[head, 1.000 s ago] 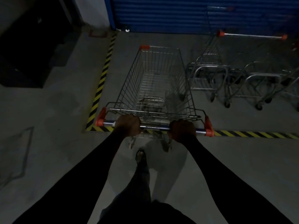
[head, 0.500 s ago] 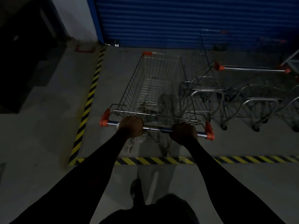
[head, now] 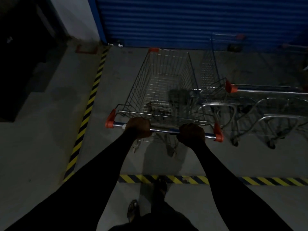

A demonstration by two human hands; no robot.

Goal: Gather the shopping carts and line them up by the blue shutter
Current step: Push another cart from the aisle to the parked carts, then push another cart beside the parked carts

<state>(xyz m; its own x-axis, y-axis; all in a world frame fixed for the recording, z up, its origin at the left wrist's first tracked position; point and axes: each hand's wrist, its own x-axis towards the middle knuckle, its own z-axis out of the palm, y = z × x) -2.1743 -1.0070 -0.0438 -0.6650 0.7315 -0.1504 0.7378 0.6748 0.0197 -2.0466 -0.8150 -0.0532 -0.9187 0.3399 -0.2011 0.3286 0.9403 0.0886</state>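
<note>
A wire shopping cart (head: pixel 160 84) with orange corner caps stands in front of me, its nose close to the blue shutter (head: pixel 191 20). My left hand (head: pixel 139 127) grips the left part of its metal handle bar (head: pixel 165 130). My right hand (head: pixel 191 135) grips the right part of the same bar. To the right, a second cart (head: pixel 216 87) stands side by side with mine, its handle (head: pixel 266 90) running to the right. More cart frames (head: pixel 275 120) are parked beyond it.
Yellow-black hazard tape (head: pixel 90 104) marks the bay's left side, and another strip (head: pixel 216 180) crosses the floor under my arms. A dark cabinet-like block (head: pixel 21 64) stands at the left. My feet (head: pixel 133 209) are near the tape line. The floor is bare concrete.
The cart has rolled forward into the taped bay towards the shutter and alongside the parked carts. Both hands have stayed on the handle.
</note>
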